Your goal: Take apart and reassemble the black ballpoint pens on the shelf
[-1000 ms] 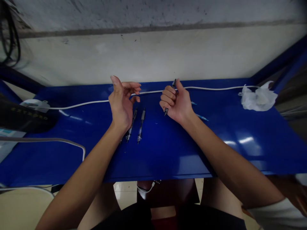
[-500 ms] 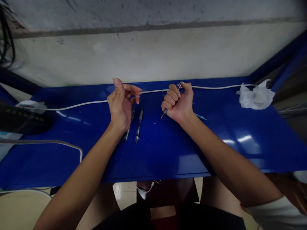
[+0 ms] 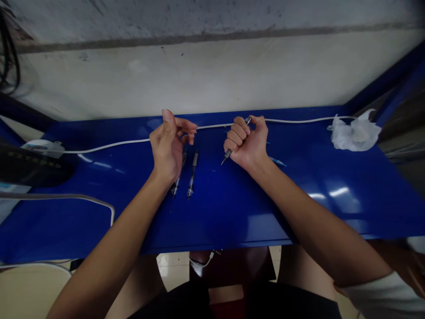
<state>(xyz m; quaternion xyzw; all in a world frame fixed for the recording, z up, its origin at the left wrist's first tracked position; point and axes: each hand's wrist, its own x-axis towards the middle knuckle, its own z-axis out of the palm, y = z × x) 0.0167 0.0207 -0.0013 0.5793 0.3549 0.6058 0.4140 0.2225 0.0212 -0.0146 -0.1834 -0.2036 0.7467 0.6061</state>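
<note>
My right hand is wrapped round a pen, whose grey grip and tip point down to the left; its other end shows by my thumb. My left hand hovers above the table with fingers spread and slightly curled, holding nothing. Two clear pens with grey grips lie beside and partly under it: the nearer-to-centre pen shows whole, and the other pen is partly hidden by the hand. A light blue pen or refill lies behind my right wrist, partly covered.
A white cable runs along the back of the blue table, behind both hands. On the right sits a crumpled white plastic bag. A black object and a white power strip stand at the left; another cable bends near my left forearm.
My left thumb has shifted slightly right and closer to its fingers. The pen in my right hand has tilted a little, its tip moving slightly left.
</note>
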